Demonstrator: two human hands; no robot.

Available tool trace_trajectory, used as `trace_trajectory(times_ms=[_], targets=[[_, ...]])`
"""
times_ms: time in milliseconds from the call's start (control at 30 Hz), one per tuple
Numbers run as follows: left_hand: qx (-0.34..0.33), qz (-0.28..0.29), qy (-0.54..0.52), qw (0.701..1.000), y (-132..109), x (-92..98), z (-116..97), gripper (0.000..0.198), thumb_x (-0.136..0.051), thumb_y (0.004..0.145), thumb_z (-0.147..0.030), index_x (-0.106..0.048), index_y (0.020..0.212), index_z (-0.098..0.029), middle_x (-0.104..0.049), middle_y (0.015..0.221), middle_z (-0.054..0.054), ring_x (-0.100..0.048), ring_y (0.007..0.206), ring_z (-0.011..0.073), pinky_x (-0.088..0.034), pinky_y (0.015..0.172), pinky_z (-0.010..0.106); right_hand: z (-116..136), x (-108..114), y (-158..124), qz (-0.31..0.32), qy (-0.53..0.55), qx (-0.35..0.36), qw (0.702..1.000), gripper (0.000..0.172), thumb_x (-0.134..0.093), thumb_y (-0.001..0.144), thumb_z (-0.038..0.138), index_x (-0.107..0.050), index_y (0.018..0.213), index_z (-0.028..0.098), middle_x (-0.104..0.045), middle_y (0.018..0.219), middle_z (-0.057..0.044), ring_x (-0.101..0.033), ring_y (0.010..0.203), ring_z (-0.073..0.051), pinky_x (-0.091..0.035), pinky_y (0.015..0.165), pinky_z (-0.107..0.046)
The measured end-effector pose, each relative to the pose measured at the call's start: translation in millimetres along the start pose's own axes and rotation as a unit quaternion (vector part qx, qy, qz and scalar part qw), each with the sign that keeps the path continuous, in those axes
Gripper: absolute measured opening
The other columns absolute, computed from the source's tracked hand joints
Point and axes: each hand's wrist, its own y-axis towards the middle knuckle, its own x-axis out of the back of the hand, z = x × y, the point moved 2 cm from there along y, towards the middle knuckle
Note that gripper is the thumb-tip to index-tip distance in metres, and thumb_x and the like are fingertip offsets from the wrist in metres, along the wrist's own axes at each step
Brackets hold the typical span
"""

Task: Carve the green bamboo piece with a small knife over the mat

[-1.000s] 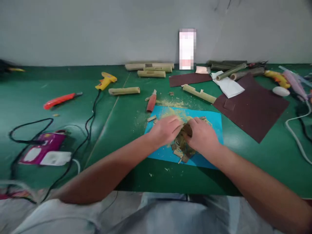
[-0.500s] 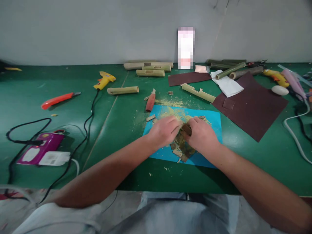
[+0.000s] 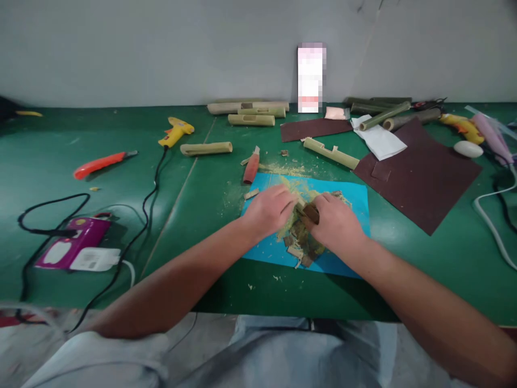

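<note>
Both hands meet over a blue sheet (image 3: 351,196) on the green table. My left hand (image 3: 270,209) is closed, its fingers pinching a small bamboo piece (image 3: 299,208). My right hand (image 3: 336,223) is closed on a folded scrap of brown sandpaper (image 3: 312,212) pressed against that piece. Under the hands lies a heap of bamboo chips (image 3: 301,245), with yellow-green sawdust (image 3: 293,188) spread over the blue sheet behind them.
A red-handled knife (image 3: 251,167), a bamboo tube (image 3: 206,148) and a notched bamboo stick (image 3: 330,153) lie behind the sheet. A yellow glue gun (image 3: 175,131), an orange cutter (image 3: 100,164) and a purple power strip (image 3: 75,250) sit left. Brown sandpaper sheets (image 3: 420,175) lie right.
My hands stay over the chip heap; the left hand has shifted slightly up and left, and the fingers have worked the bamboo piece against the sandpaper. The camera moved a little.
</note>
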Motion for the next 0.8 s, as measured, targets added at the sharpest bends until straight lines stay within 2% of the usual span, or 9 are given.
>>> trace_trajectory(times_ms=[100, 200, 333, 467, 600, 733, 800], targets=[[-0.01, 0.02, -0.018, 1.0, 0.0, -1.2, -0.5, 0.025, -0.05, 0.104, -0.023, -0.069, 0.09, -0.016, -0.067, 0.082, 0.006, -0.064, 0.08, 0.0181, -0.052, 0.071, 0.031, -0.2, 0.1, 0.3, 0.006, 0.002, 0.001, 1.0, 0.014, -0.06, 0.094, 0.033, -0.061, 0.091, 0.02, -0.067, 0.096, -0.011, -0.061, 0.089, -0.024, -0.035, 0.066, -0.034], [0.005, 0.003, -0.006, 1.0, 0.2, -1.2, -1.7, 0.025, -0.05, 0.104, -0.024, -0.069, 0.09, -0.016, -0.066, 0.082, 0.006, -0.064, 0.081, 0.0188, -0.052, 0.072, 0.032, -1.2, -1.3, 0.5, 0.0, 0.003, -0.001, 1.0, 0.015, -0.059, 0.094, 0.034, -0.061, 0.091, 0.02, -0.067, 0.096, -0.01, -0.061, 0.088, -0.024, -0.034, 0.064, -0.034], [0.011, 0.035, -0.023, 0.999, 0.1, -3.4, -5.5, 0.026, -0.049, 0.104, -0.024, -0.068, 0.089, -0.016, -0.067, 0.084, 0.006, -0.064, 0.08, 0.0176, -0.051, 0.071, 0.031, -1.3, -2.4, 0.1, 0.0, -0.003, 0.006, 1.0, 0.011, -0.059, 0.093, 0.031, -0.061, 0.092, 0.02, -0.067, 0.097, -0.01, -0.06, 0.087, -0.023, -0.034, 0.065, -0.034], [0.03, -0.001, -0.001, 1.0, 0.0, -2.7, -3.9, 0.026, -0.05, 0.104, -0.025, -0.067, 0.086, -0.016, -0.066, 0.082, 0.006, -0.063, 0.079, 0.0177, -0.051, 0.071, 0.031, -0.8, -0.6, -0.1, -0.003, -0.007, 0.001, 1.0, 0.014, -0.058, 0.094, 0.033, -0.061, 0.089, 0.02, -0.067, 0.097, -0.011, -0.061, 0.089, -0.024, -0.036, 0.067, -0.035], [0.01, 0.027, -0.011, 1.0, 0.1, -4.6, -3.5, 0.028, -0.048, 0.105, -0.026, -0.067, 0.087, -0.016, -0.067, 0.083, 0.006, -0.063, 0.08, 0.0175, -0.05, 0.071, 0.031, -1.4, -0.8, -0.1, -0.005, -0.006, 0.007, 1.0, 0.011, -0.058, 0.092, 0.031, -0.061, 0.089, 0.021, -0.068, 0.095, -0.011, -0.061, 0.087, -0.024, -0.037, 0.065, -0.035], [0.022, 0.006, 0.01, 1.0, 1.0, -3.9, -2.5, 0.03, -0.047, 0.105, -0.026, -0.067, 0.087, -0.016, -0.066, 0.082, 0.007, -0.062, 0.079, 0.0183, -0.05, 0.071, 0.032, -2.0, -1.8, -0.1, -0.017, -0.006, 0.007, 1.0, 0.013, -0.057, 0.093, 0.034, -0.061, 0.088, 0.022, -0.068, 0.094, -0.011, -0.061, 0.087, -0.025, -0.038, 0.066, -0.035], [0.011, 0.024, 0.004, 1.0, 1.6, -4.6, -3.6, 0.031, -0.046, 0.106, -0.026, -0.067, 0.087, -0.015, -0.065, 0.082, 0.007, -0.062, 0.079, 0.0184, -0.049, 0.07, 0.032, -1.7, -2.1, -0.1, -0.014, -0.009, 0.01, 1.0, 0.013, -0.057, 0.094, 0.033, -0.061, 0.088, 0.021, -0.068, 0.095, -0.011, -0.062, 0.088, -0.025, -0.038, 0.066, -0.035]])
